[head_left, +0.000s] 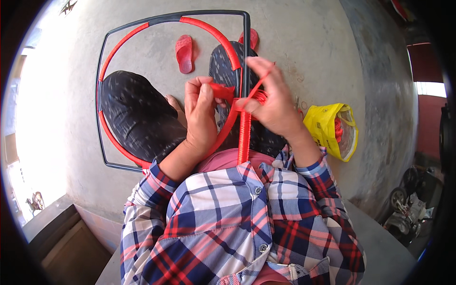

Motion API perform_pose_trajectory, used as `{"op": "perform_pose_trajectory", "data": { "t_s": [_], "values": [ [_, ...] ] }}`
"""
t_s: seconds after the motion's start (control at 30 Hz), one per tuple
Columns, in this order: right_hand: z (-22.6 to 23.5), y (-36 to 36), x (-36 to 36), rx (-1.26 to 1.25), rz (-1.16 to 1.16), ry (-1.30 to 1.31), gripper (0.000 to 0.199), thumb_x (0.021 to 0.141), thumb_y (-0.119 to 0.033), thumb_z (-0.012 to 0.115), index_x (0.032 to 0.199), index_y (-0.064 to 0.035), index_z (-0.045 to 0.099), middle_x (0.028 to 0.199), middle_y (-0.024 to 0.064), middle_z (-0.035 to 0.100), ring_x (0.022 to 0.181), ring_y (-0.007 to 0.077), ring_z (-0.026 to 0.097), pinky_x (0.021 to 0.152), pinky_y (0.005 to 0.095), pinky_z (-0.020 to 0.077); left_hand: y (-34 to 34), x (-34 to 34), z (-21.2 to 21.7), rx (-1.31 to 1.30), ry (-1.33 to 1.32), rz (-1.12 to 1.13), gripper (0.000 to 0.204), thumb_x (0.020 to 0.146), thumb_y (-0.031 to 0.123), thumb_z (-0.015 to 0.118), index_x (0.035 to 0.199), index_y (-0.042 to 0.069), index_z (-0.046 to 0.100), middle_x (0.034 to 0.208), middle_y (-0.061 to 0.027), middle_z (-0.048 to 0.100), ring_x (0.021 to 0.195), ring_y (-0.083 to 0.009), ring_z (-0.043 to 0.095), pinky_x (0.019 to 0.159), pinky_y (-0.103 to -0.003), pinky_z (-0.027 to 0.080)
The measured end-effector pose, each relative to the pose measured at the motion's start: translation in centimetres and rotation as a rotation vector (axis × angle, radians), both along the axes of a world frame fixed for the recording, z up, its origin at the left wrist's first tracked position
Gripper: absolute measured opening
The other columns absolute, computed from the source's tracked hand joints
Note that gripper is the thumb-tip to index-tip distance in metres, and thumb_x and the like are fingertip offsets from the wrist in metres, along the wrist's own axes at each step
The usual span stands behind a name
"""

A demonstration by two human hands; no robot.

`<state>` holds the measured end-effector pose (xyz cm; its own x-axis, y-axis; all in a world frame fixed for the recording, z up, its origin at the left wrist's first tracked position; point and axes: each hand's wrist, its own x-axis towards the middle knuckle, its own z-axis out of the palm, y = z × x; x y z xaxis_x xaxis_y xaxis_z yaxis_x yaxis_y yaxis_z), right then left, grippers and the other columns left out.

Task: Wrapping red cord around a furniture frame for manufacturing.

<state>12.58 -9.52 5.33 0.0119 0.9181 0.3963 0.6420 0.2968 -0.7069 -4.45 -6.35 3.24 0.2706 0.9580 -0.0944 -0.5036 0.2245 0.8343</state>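
Note:
A ring wrapped in sections with red cord (213, 31) is set inside a black metal frame (175, 18) across my lap. My left hand (197, 111), closed with thumb against fingers, pinches a flat red strip (222, 91) on the left of the frame's upright bar. My right hand (278, 102) is on the other side, blurred by motion, with a red cord (260, 84) running up across its fingers from the bar. Below the hands, the bar's red-wound part (244, 137) reaches toward my shirt. A bunch of red cord (260, 97) is partly hidden behind my right hand.
A yellow bag (323, 124) with red cord inside lies on the concrete floor (304, 42) to the right. One red slipper (184, 53) is beyond my knees, another (254, 38) partly behind the frame. A wheeled object (403, 204) stands at the far right.

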Motion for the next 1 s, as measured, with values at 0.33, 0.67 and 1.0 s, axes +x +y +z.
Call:
{"op": "perform_pose_trajectory", "data": {
  "t_s": [0.33, 0.67, 1.0],
  "values": [
    [2.3, -1.7, 4.5, -0.171, -0.033, 0.548, 0.025, 0.09, -0.021, 0.059, 0.098, 0.0028, 0.063, 0.088, 0.0045, 0.066, 0.083, 0.0134, 0.06, 0.077, 0.0294, 0.0486, 0.4, 0.2, -1.1, 0.106, 0.084, -0.021, 0.033, 0.098, 0.033, 0.046, 0.112, 0.002, 0.048, 0.089, -0.0049, 0.052, 0.078, -0.0122, 0.048, 0.072, -0.026, 0.04],
    [-3.3, -12.2, 18.6, -0.519, -0.474, 0.969, 0.019, 0.081, -0.014, 0.059, 0.095, -0.0025, 0.063, 0.074, 0.0032, 0.06, 0.067, 0.0133, 0.056, 0.065, 0.0251, 0.0464, 1.2, 0.8, 0.4, -0.349, 0.149, -0.246, 0.048, 0.101, 0.038, 0.039, 0.134, 0.004, 0.038, 0.082, 0.0007, 0.05, 0.072, -0.0091, 0.049, 0.07, -0.024, 0.04],
    [-4.4, -5.2, 6.7, -0.505, -0.196, 1.061, 0.039, 0.087, -0.018, 0.059, 0.12, 0.0023, 0.058, 0.065, -0.0016, 0.051, 0.052, 0.0076, 0.049, 0.049, 0.0209, 0.04, 1.1, 0.6, 0.2, -0.398, -0.039, -0.389, 0.03, 0.091, 0.015, 0.04, 0.118, 0.006, 0.05, 0.097, -0.0039, 0.06, 0.089, -0.014, 0.058, 0.086, -0.028, 0.045]
  ]
}}
